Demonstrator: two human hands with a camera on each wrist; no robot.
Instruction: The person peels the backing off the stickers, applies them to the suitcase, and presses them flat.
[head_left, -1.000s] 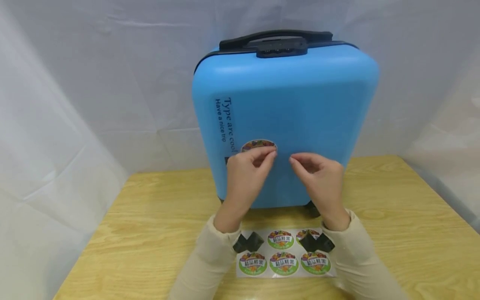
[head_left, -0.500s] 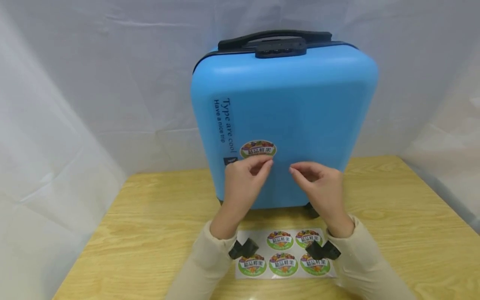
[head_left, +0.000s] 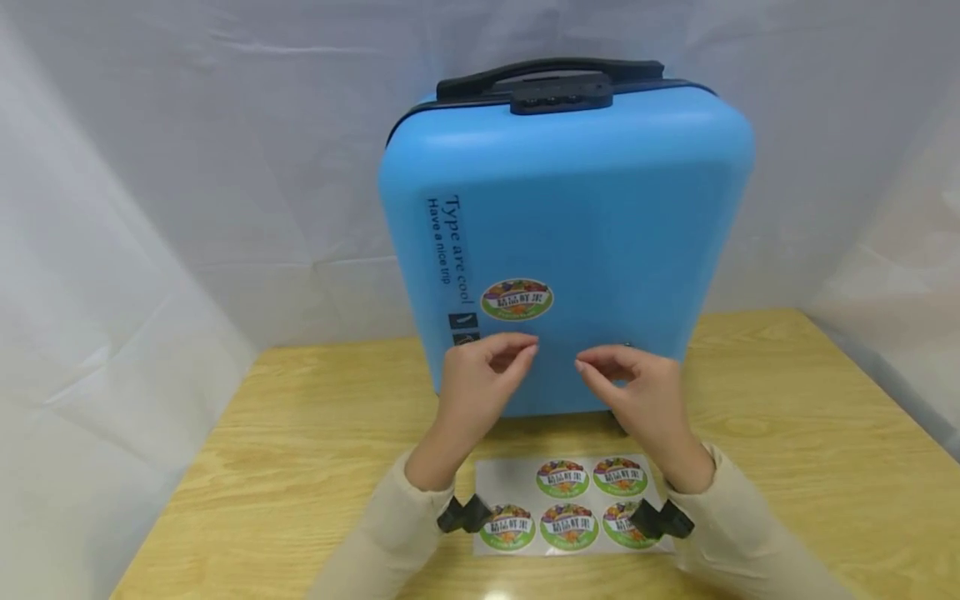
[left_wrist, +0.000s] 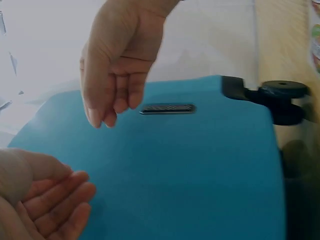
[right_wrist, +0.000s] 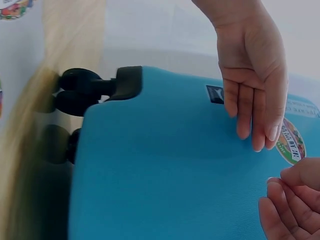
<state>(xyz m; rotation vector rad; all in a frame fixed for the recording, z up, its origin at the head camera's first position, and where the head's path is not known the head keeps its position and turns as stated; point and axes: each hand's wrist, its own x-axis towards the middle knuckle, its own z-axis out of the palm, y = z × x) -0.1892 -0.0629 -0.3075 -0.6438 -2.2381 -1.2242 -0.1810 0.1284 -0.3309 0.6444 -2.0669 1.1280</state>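
An oval fruit-pattern sticker [head_left: 517,300] lies flat on the front of an upright blue suitcase [head_left: 592,225], right of its printed lettering. Just below the sticker is my left hand [head_left: 482,379], thumb and fingertips close together with nothing between them. My right hand [head_left: 643,387], in a similar loosely curled pose, faces it from the right, before the suitcase's lower part. In the left wrist view a small metal badge [left_wrist: 168,109] shows near the right hand [left_wrist: 122,60]. The right wrist view has the left hand [right_wrist: 255,75] beside the sticker [right_wrist: 291,142].
On the wooden table [head_left: 300,467] in front of the suitcase lies a sheet of stickers [head_left: 501,482], with several oval stickers on it and a bare upper-left spot. Black wheels [left_wrist: 285,102] support the suitcase. A white sheet [head_left: 225,167] hangs behind.
Both hands have moved down and away from the sticker, with the left shifting slightly left. The sticker, partly covered before, now shows whole on the suitcase.
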